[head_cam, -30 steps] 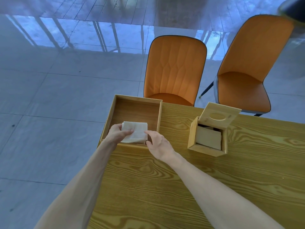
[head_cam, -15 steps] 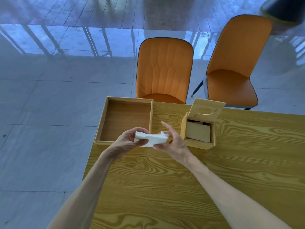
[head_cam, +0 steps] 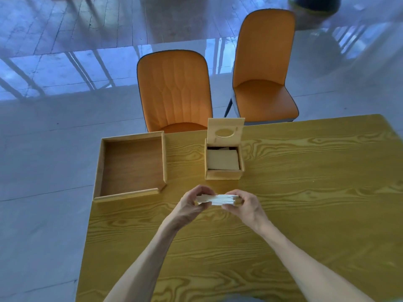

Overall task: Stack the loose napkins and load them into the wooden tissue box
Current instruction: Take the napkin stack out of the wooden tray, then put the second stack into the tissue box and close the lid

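Note:
A flat stack of white napkins (head_cam: 218, 199) is held just above the table, a little in front of the wooden tissue box (head_cam: 223, 174). My left hand (head_cam: 192, 205) grips the stack's left end and my right hand (head_cam: 245, 204) grips its right end. The tissue box stands with its hinged lid (head_cam: 225, 132) raised, the oval slot showing. Inside it lies a pale napkin layer (head_cam: 222, 160). The stack's underside is hidden by my fingers.
A shallow wooden tray (head_cam: 130, 194) with nothing in it sits at the table's far left corner. The yellow wood-grain table (head_cam: 305, 203) ends just left of the tray. Two orange chairs (head_cam: 174, 92) (head_cam: 263, 68) stand beyond the far edge on a glossy tile floor.
Both hands lifted the napkin stack out of the tray and carried it right and toward me, to in front of the tissue box. The camera view shifted so the box sits centred.

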A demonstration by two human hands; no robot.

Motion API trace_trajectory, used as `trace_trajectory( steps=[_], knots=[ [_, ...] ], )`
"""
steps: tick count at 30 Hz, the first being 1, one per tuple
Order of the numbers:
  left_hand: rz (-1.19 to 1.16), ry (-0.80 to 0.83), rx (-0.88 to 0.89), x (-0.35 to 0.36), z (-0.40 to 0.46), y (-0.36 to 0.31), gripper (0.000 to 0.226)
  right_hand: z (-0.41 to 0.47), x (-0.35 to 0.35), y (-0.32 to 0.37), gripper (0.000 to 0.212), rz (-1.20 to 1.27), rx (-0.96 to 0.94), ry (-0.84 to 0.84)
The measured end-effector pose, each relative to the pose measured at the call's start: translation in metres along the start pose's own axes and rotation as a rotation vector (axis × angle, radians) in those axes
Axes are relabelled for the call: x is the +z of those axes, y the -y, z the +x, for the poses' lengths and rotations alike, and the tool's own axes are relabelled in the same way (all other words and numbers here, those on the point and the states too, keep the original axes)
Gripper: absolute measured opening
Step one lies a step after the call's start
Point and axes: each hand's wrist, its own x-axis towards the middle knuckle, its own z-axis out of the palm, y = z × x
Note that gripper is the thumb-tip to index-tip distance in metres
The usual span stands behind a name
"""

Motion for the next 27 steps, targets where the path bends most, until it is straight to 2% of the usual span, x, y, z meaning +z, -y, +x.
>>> trace_trajectory(
  steps=[2, 6, 10, 15, 20, 25, 27],
  knots=[
    [0.032, 0.003, -0.006, 0.012, 0.001, 0.0, 0.041, -0.003, -0.002, -0.007, 0.032, -0.015, 0.011, -0.016],
    [0.168, -0.022, 0.004, 0.027, 0.004, 0.004, 0.073, -0.007, -0.002, -0.013, 0.052, -0.031, 0.031, -0.005],
    [0.239, -0.016, -0.19, 0.037, 0.005, 0.007, 0.09, -0.006, -0.003, -0.011, 0.041, -0.026, -0.005, -0.022],
    [0.181, -0.069, -0.16, 0.048, 0.006, 0.002, 0.082, -0.006, -0.004, -0.009, 0.034, 0.017, -0.052, -0.049],
    [0.179, -0.05, -0.178, 0.05, 0.003, 0.003, 0.079, -0.006, -0.006, -0.021, 0.039, -0.131, -0.029, 0.011],
    [0.101, -0.144, -0.132, 0.045, 0.007, 0.003, 0.036, -0.004, -0.013, -0.031, 0.032, 0.007, 0.043, -0.066],
    [0.057, -0.186, -0.122, 0.038, 0.014, -0.003, 0.029, -0.001, -0.022, -0.03, 0.032, 0.105, 0.038, -0.089]
  ],
)
